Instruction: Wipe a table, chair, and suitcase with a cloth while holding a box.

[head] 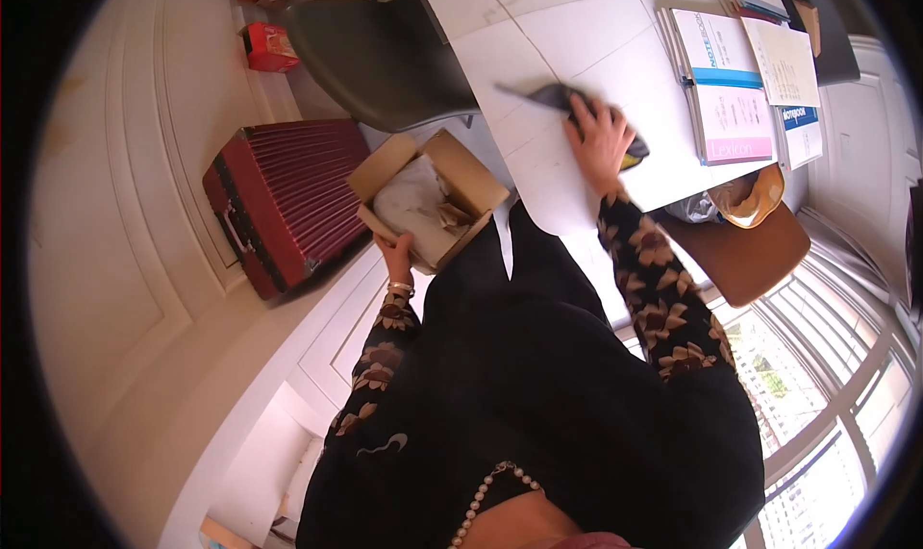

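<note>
My left hand (399,255) grips the near-left edge of an open cardboard box (484,177). The box is tilted and held just off the table's corner, its flaps raised. Inside lie a pale, crumpled sheet (411,194) and some small brown scraps (454,217). On the white table (570,196), my right hand (600,141) lies over a dark, cloth-like item (551,96), fingers spread across it. That item is blurred, with a thin end pointing left and a yellow patch by my palm. Much of it is hidden under the hand.
Stacked notebooks (728,87) occupy the table's right side. A dark chair (375,59) stands at the table's left edge, a brown chair (750,246) at its right. A red accordion (288,203) sits left of the box. Behind it are red boxes (270,46).
</note>
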`<state>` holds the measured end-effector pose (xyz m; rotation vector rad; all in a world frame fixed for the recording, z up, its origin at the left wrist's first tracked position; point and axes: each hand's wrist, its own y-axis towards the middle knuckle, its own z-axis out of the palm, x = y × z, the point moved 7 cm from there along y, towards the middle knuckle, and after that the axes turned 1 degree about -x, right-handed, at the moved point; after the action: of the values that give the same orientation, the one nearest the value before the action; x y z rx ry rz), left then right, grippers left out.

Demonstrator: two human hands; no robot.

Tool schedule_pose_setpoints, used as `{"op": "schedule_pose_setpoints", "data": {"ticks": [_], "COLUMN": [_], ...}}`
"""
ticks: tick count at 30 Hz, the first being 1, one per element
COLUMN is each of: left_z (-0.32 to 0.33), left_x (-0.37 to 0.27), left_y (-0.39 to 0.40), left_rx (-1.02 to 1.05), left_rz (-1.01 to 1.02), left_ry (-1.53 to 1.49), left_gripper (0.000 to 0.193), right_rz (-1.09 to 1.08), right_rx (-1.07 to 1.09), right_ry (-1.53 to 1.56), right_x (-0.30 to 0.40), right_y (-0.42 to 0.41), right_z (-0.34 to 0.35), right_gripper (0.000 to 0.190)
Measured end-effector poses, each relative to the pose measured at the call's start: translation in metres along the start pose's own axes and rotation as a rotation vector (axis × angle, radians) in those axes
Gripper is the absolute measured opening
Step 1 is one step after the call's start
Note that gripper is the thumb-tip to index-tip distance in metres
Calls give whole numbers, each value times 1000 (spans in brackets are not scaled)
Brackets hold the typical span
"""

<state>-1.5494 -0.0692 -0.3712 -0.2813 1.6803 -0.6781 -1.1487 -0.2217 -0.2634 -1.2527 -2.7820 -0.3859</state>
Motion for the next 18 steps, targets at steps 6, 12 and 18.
{"op": "schedule_pose_setpoints", "data": {"ticks": [6, 12, 18], "left_z": [46, 63, 61], "left_x": [38, 24, 19], "left_y": [2, 2, 10], "left_rx": [179, 282, 283], "left_rz": [-82, -47, -34], "left_ry": [69, 162, 121], "left_gripper": [85, 87, 88], "right_rz": [-195, -111, 97], "right_rx": [190, 532, 218], "right_ry": [334, 820, 224], "right_x": [122, 87, -23], "right_y": [-90, -40, 42], "right_z": [-10, -8, -8], "right_gripper": [36, 39, 50]}}
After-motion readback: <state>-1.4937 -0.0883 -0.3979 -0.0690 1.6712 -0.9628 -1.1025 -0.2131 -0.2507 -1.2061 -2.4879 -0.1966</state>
